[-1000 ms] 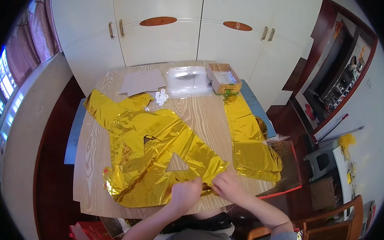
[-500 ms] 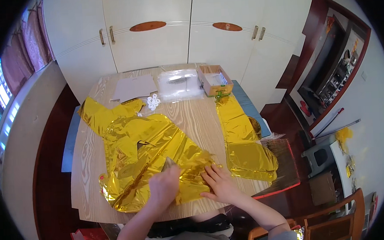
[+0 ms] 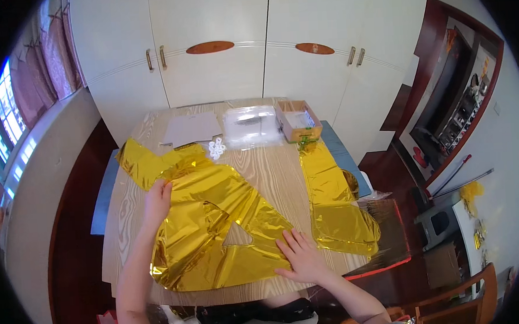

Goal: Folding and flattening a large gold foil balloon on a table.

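A large flat gold foil balloon (image 3: 187, 236) with a triangular opening lies uninflated over the left and middle of the table. At its upper left edge, my left hand (image 3: 158, 203) is closed, the foil pinched between thumb and fingers. My right hand (image 3: 303, 258) lies flat on the balloon's right part, fingers spread, holding nothing. Further right, another gold foil balloon (image 3: 325, 179) is laid out flat, reaching past the table's right edge. Folded gold foil (image 3: 139, 162) extends beyond my left hand at the upper left.
Along the far side of the wood-grain table (image 3: 259, 162) are a grey sheet (image 3: 191, 128), small white rings (image 3: 216, 148), clear plastic bags (image 3: 253, 127) and an open cardboard box (image 3: 300, 122). White cabinets (image 3: 220, 76) stand behind. A wooden chair (image 3: 455, 307) is at the lower right.
My left hand has moved from the near middle to the balloon's upper left edge and taken hold there. The foil is spread flatter and its triangular opening shows. My right hand stays flat.
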Demonstrator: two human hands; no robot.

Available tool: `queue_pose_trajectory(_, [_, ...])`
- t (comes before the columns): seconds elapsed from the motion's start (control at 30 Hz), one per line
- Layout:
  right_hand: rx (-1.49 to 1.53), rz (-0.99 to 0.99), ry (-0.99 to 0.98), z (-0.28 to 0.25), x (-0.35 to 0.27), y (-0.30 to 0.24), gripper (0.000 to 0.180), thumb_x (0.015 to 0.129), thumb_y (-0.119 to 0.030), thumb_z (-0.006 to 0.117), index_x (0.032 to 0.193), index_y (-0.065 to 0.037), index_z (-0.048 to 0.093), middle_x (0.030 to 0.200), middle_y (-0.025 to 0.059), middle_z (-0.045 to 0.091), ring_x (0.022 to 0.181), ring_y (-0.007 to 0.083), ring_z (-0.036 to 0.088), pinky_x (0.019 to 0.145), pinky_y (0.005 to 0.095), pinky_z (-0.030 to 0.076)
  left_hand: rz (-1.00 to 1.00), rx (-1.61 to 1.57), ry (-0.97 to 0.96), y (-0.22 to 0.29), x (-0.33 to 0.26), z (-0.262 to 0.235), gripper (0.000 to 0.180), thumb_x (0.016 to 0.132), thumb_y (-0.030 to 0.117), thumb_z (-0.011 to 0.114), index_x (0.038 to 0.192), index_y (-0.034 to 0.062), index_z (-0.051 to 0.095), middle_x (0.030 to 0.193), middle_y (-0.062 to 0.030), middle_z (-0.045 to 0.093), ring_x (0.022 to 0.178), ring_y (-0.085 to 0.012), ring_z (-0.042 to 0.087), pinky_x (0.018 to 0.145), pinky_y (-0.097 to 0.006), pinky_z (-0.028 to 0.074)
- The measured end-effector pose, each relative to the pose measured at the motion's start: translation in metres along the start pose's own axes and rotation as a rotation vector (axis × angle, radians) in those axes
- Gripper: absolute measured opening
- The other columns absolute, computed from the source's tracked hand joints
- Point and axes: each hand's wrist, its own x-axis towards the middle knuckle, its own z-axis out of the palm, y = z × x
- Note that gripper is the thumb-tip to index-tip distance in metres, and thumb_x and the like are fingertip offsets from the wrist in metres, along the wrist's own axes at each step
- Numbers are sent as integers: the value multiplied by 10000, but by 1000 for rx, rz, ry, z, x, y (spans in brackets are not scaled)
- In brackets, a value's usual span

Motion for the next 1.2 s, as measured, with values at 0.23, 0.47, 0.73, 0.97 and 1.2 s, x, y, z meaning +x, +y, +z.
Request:
queue_pose_trajectory(0.23, [6, 0, -15, 0, 1, -1, 825, 848, -635, 528, 1433, -72, 385, 1499, 212, 321, 1403, 415, 254, 1149, 523, 183, -40, 88, -28, -72, 25, 9, 281, 904, 267, 587, 852, -9, 582, 741, -216, 611, 730, -396, 613, 622, -459, 456])
queue_pose_trajectory(0.47, [179, -274, -57, -10, 0, 4, 675, 871, -547, 570, 1353, -78, 501, 1419, 139, 470, 1347, 316, 401, 1123, 480, 288, -128, 283, 9, -80, 4, 12, 269, 882, 251, 633, 1041, 49, 554, 904, -177, 647, 841, -396, 620, 723, -467, 497])
queue_pose_trajectory(0.73, [-102, -527, 67, -18, -4, -5, 241, 821, -201, 605, 1001, -52, 666, 1091, 79, 675, 1005, 210, 659, 793, 319, 545, 439, 199, -301, 82, -98, -27, 228, 827, 233, 685, 972, 64, 635, 948, -108, 646, 862, -321, 630, 752, -405, 511])
queue_pose_trajectory(0.97, [111, -437, -48, -26, 11, -6, 155, 791, -143, 584, 905, -74, 664, 796, 65, 645, 757, 209, 663, 628, 325, 537, 570, -94, -528, 111, -174, 25, 223, 779, 237, 725, 926, 81, 659, 957, -57, 681, 860, -251, 657, 735, -359, 525])
queue_pose_trajectory(1.2, [379, -182, -81, -20, 16, -3, 146, 826, -247, 648, 855, -112, 698, 781, 70, 675, 726, 258, 663, 635, 388, 523, 516, -87, -489, 121, -183, 50, 169, 781, 239, 713, 849, 88, 677, 841, -50, 675, 768, -237, 654, 688, -340, 522])
